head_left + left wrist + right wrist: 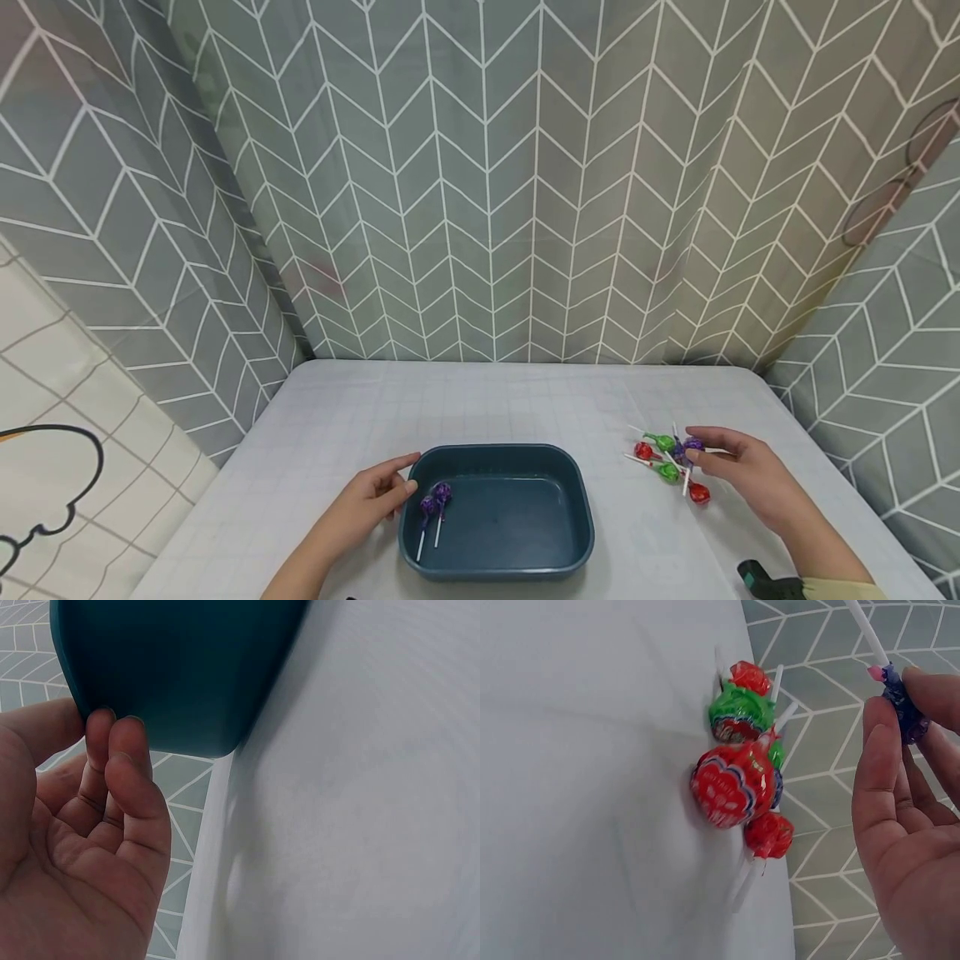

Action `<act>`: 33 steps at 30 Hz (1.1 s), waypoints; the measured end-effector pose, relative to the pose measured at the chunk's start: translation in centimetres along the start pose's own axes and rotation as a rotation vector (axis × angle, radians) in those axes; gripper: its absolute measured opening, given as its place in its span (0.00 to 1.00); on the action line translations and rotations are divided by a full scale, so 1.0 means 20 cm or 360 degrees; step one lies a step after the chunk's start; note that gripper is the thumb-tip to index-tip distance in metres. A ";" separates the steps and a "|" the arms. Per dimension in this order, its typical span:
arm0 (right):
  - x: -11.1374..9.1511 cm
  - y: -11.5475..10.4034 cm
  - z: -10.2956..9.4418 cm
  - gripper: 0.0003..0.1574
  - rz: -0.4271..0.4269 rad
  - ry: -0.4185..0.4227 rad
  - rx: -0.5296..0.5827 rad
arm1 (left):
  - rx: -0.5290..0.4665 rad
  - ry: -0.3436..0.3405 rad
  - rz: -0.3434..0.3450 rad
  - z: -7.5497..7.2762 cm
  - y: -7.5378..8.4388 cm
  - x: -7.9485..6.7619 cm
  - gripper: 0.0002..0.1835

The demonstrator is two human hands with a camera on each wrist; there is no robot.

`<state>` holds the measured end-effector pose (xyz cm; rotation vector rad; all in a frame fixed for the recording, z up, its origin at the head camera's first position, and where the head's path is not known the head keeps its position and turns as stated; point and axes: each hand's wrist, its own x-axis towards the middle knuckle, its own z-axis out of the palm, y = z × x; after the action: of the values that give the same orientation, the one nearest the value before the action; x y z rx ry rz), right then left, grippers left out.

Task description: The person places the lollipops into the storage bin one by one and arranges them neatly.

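A dark teal plastic basin (502,568) stands on the table, with two purple-wrapped lollipops (442,492) lying in its left part. My left hand (367,502) holds the basin's left rim, its fingertips against the wall in the left wrist view. Between thumb and fingers, my right hand (753,475) pinches a purple lollipop (906,712) by its wrapped head, the white stick pointing up in the right wrist view. Close beside that hand lies a loose pile of lollipops, among them a red one (731,784) and a green one (741,712).
A white cloth covers the table (480,408). Patterned grey curtains (510,183) hang behind it and at both sides. A black device (768,581) sits at the right wrist. White tiled floor or wall (90,433) shows at the left.
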<state>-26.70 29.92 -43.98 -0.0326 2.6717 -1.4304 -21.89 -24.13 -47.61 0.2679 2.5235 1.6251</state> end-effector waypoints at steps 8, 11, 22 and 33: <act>-0.01 -0.10 0.02 0.42 -0.0054 -0.0029 -0.0043 | 0.0019 -0.0008 0.0015 0.00 -0.01 0.00 0.27; -0.01 -0.15 0.03 0.42 -0.0051 -0.0030 -0.0073 | 0.0050 -0.0009 0.0022 0.00 -0.02 0.01 0.26; -0.01 -0.32 0.10 0.36 -0.0164 -0.0073 -0.0079 | 0.0016 -0.0006 0.0037 -0.01 -0.03 0.00 0.27; 0.01 -0.45 0.19 0.32 -0.0309 -0.0157 -0.0070 | 0.0026 0.0006 0.0043 -0.01 -0.04 0.00 0.26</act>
<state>-26.75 21.69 -38.60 -0.3658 2.6798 -1.3798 -21.98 -24.54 -48.29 0.3024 2.5482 1.6166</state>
